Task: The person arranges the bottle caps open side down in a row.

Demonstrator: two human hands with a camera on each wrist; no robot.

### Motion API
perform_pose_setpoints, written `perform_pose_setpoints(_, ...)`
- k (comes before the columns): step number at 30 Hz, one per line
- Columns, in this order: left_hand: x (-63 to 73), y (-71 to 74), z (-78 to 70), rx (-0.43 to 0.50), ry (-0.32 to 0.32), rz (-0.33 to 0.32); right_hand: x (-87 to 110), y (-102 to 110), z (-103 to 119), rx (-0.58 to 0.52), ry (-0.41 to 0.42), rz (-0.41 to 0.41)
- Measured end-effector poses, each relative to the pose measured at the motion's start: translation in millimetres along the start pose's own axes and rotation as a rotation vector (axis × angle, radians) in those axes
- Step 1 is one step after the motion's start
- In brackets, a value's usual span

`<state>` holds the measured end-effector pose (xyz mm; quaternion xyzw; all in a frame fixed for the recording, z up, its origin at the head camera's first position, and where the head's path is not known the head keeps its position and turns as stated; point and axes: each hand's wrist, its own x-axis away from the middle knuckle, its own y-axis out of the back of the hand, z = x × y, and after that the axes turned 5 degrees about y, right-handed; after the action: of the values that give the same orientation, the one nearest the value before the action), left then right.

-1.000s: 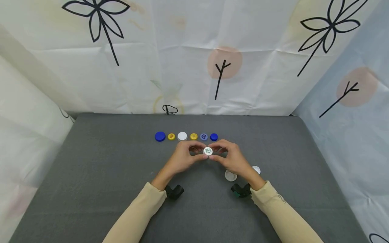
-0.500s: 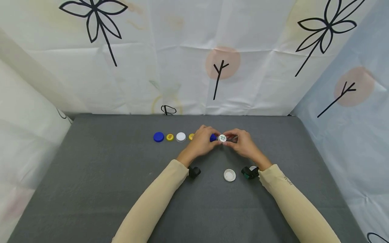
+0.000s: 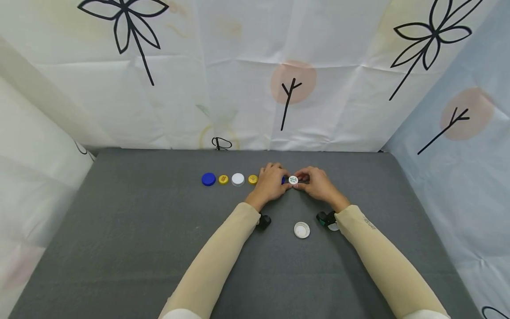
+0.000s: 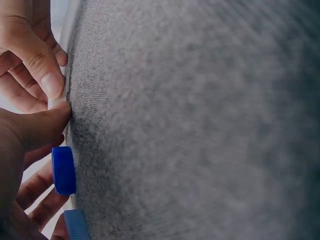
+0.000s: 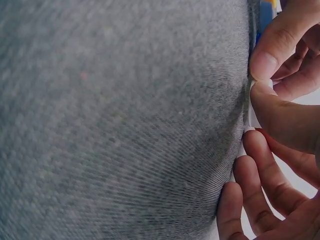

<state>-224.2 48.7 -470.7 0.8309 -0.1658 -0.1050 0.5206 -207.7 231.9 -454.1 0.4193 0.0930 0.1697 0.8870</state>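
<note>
A small white bottle cap (image 3: 293, 180) with a green print on top stands at the right end of a row of caps. My left hand (image 3: 272, 181) pinches it from the left, and my right hand (image 3: 316, 182) pinches it from the right, thumbs at the near side. In both wrist views the cap sits at table level, mostly hidden by the fingers. A dark blue cap (image 4: 63, 170) lies just left of it, under my left hand's arch. Beyond that a light blue cap (image 4: 76, 225) shows in the left wrist view; the left hand hides it from the head view.
Leftward the row continues with a yellow cap (image 3: 253, 179), a white cap (image 3: 237, 179), another yellow cap (image 3: 223, 179) and a large blue cap (image 3: 208, 179). Nearer me lies an upturned white cap (image 3: 301, 230). Another white cap (image 3: 334, 227) is partly covered by the right wrist camera.
Both hands have carried the printed white cap from in front of the row to its right end, moving right and away from me. Over the last half second they have shifted only slightly.
</note>
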Motion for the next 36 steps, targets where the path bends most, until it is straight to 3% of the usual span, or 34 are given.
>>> perform_pose_setpoints(8, 0.2, 1.7, 0.1, -0.004, 0.022, 0.015, -2.5, -0.6, -3.0, 0.005, -0.004, 0.006)
perform_pose_setpoints(13, 3.5, 4.6, 1.8, 0.043, 0.023, 0.000, 3.6, 2.7, -1.4, -0.005, 0.007, -0.034)
perform_pose_setpoints(18, 15.9, 11.6, 4.9, 0.117, -0.017, -0.050, 21.0, 9.0, 4.5, -0.006, 0.067, -0.056)
perform_pose_setpoints(23, 39.1, 16.0, 6.2, 0.230, -0.080, -0.078, 45.7, 14.5, 7.3, -0.081, 0.122, 0.009)
perform_pose_setpoints(26, 55.6, 14.2, 5.1, 0.321, -0.110, -0.043, 60.9, 15.0, 6.0, -0.110, 0.149, 0.058)
perform_pose_setpoints(31, 78.3, 5.7, -0.1, 0.435, -0.144, 0.070, 82.5, 10.8, 1.3, -0.105, 0.179, 0.121)
perform_pose_setpoints(36, 91.6, -0.9, -6.3, 0.454, -0.147, 0.155, 94.9, 3.6, -2.5, -0.103, 0.211, 0.135)
